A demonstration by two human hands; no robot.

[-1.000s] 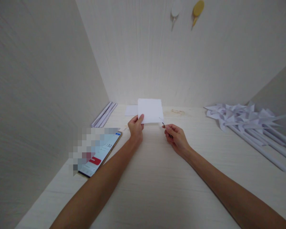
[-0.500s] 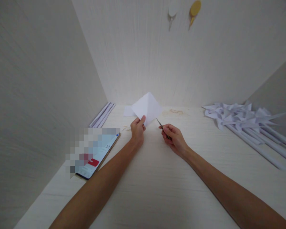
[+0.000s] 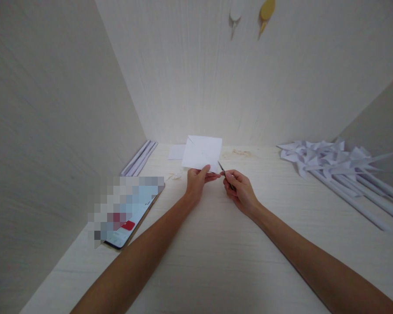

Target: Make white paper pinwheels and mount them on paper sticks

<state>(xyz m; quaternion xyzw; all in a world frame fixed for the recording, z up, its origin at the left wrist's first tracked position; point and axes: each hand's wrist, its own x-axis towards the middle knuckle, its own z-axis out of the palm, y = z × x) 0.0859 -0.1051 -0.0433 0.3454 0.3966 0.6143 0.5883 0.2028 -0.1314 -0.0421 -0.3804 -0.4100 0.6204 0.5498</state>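
A square sheet of white paper [image 3: 202, 151] with a crease at its upper left corner is held up by my left hand [image 3: 198, 181]. My thumb lies on the near edge of the sheet and the fingers are under it. Just to the right, my right hand [image 3: 239, 187] is closed around a slim, dark, pointed tool that looks like scissors [image 3: 223, 169]. Its tip points up and left, close to the paper's lower right corner. The handles are mostly hidden in my fingers. Behind the held sheet, another white paper [image 3: 176, 152] lies flat on the table.
A phone [image 3: 134, 218], partly blurred out, lies left of my left forearm. Rolled paper sticks [image 3: 139, 158] rest against the left wall. Several white paper pinwheels [image 3: 327, 159] with stick handles are piled at right. White [image 3: 235, 15] and yellow [image 3: 267, 13] hooks hang on the back wall.
My left hand has moved slightly right and turned the paper from a diamond pose to a squarer, flatter one, with its corner nearer the scissors. My right hand has barely moved.
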